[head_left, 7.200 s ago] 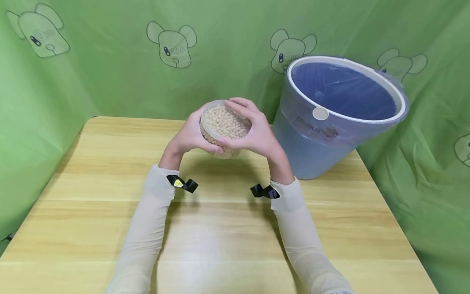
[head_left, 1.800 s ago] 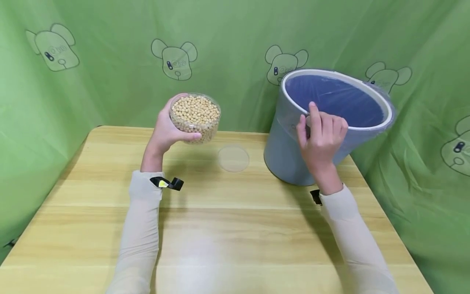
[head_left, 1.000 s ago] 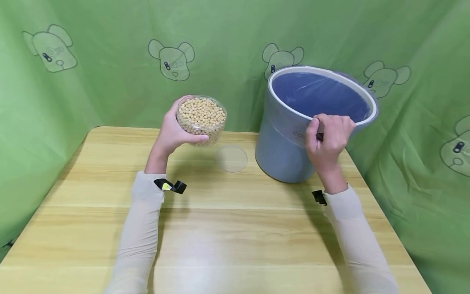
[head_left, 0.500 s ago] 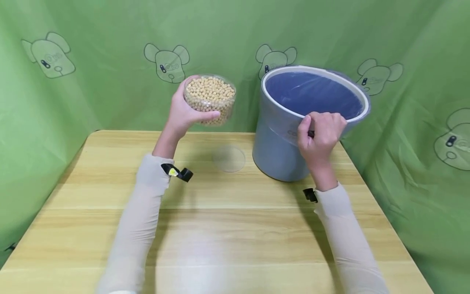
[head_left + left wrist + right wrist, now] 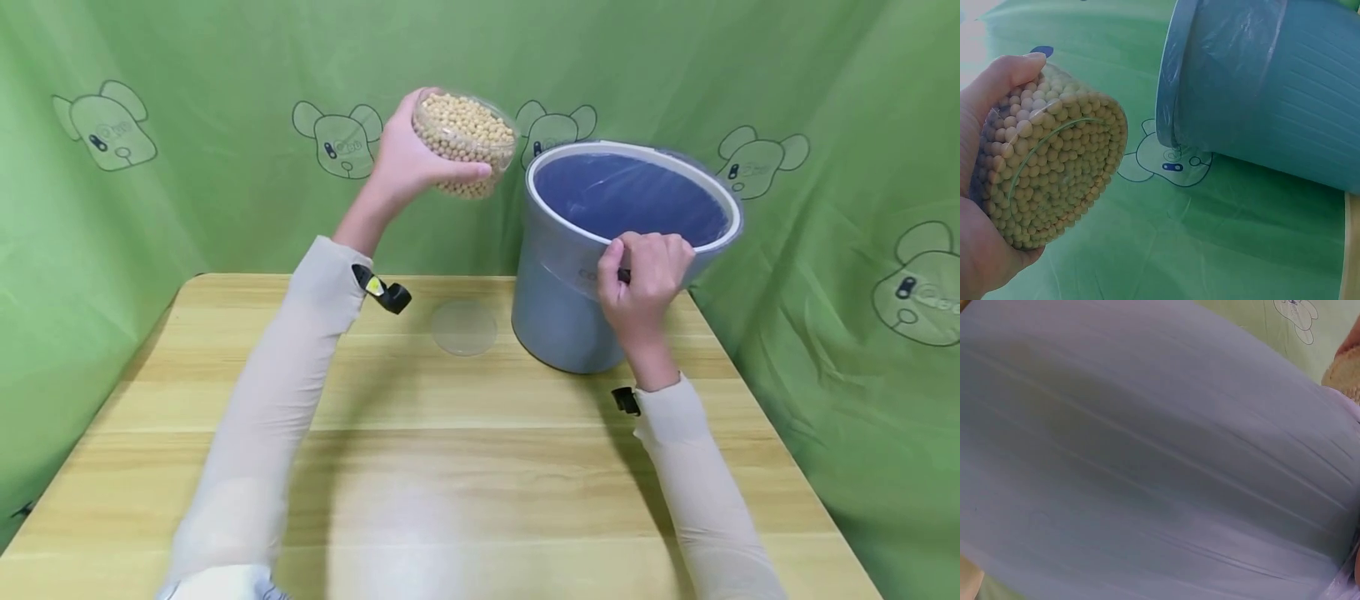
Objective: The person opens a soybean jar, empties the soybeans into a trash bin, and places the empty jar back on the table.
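Note:
My left hand point(image 5: 416, 158) grips a clear round plastic jar point(image 5: 467, 140) filled to near its top with pale soybeans. Held high above the table, the jar leans a little to the right, just left of a grey-blue trash bin point(image 5: 566, 304). Its bean-filled underside shows in the left wrist view, thumb on one side. On the bin's front rim, my right hand point(image 5: 647, 279) has its fingers curled over the edge. A thin clear bag lines the bin. The bin's ribbed side point(image 5: 1147, 456) fills most of the right wrist view, the jar point(image 5: 1344, 375) at the right edge.
A round translucent lid point(image 5: 465, 327) lies flat on the wooden table point(image 5: 465, 467), left of the bin's base. Green curtains point(image 5: 247, 217) printed with bear heads stand behind the table and at both sides.
The lid came off the jar onto the table. My right hand took hold of the bin's rim, and the bin shifted left. My left hand has lifted the jar up and right, tilting it.

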Available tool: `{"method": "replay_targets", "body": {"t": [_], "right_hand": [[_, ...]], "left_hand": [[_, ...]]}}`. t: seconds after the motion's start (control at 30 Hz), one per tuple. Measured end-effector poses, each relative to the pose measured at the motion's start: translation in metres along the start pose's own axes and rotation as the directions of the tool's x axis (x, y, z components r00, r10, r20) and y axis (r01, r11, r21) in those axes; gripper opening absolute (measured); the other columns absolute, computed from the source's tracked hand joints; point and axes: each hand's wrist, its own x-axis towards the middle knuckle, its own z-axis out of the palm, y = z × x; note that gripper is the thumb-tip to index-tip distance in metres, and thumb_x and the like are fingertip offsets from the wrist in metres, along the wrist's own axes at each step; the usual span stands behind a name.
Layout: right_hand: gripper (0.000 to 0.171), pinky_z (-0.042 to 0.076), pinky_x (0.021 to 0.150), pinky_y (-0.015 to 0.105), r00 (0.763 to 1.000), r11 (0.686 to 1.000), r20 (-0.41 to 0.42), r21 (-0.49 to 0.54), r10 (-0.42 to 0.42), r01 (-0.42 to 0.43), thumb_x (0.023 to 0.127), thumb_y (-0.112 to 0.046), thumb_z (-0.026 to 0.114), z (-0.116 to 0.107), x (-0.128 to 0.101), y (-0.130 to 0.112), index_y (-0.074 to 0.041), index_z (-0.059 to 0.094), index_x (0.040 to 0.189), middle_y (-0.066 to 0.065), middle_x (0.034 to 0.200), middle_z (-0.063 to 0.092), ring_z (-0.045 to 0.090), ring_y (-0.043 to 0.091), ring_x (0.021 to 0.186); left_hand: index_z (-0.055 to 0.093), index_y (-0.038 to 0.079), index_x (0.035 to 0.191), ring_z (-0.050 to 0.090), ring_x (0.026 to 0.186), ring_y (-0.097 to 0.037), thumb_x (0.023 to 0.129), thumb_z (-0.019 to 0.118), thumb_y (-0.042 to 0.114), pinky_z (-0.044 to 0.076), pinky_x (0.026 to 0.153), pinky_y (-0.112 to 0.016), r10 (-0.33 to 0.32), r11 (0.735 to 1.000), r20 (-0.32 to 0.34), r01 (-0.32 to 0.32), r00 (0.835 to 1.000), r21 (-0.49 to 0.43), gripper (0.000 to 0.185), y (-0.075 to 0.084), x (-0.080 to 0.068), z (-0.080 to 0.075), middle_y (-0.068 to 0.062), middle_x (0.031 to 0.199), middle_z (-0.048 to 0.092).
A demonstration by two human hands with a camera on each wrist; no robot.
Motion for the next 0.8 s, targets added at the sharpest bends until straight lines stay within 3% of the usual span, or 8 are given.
{"method": "replay_targets", "body": {"t": [0.3, 0.53, 0.8], "right_hand": [[0.019, 0.034, 0.082, 0.047, 1.000, 1.000, -0.010, 0.013, 0.001, -0.001, 0.090, -0.007, 0.057, 0.007, 0.002, 0.001, 0.006, 0.058, 0.076, 0.022, 0.070, 0.052, 0.040, 0.042, 0.073], [0.020, 0.034, 0.082, 0.047, 1.000, 1.000, -0.024, 0.008, -0.001, 0.001, 0.089, -0.006, 0.056, 0.009, 0.003, 0.000, 0.007, 0.057, 0.074, 0.022, 0.069, 0.051, 0.040, 0.042, 0.072], [0.020, 0.035, 0.084, 0.046, 1.000, 1.000, -0.020, -0.002, 0.011, -0.011, 0.089, -0.006, 0.056, 0.005, 0.003, -0.003, 0.007, 0.056, 0.074, 0.023, 0.070, 0.052, 0.041, 0.042, 0.073]], "left_hand": [[0.031, 0.023, 0.158, 0.049, 0.137, -0.016, 0.051, 0.103, 0.027, 0.049, 0.111, -0.029, -0.037, 0.987, 0.059, 0.027, 0.998, 0.160, 0.129, 0.022, 0.020, 0.009, -0.001, 0.153, 0.047], [0.025, 0.024, 0.161, 0.047, 0.139, -0.015, 0.051, 0.103, 0.034, 0.046, 0.114, -0.028, -0.052, 0.953, 0.099, 0.020, 0.994, 0.302, 0.134, 0.031, 0.026, 0.017, -0.001, 0.155, 0.046], [0.023, 0.025, 0.161, 0.047, 0.138, -0.014, 0.052, 0.101, 0.036, 0.046, 0.113, -0.028, -0.074, 0.918, 0.159, 0.005, 0.985, 0.396, 0.135, 0.041, 0.030, 0.028, 0.001, 0.155, 0.046]]}}
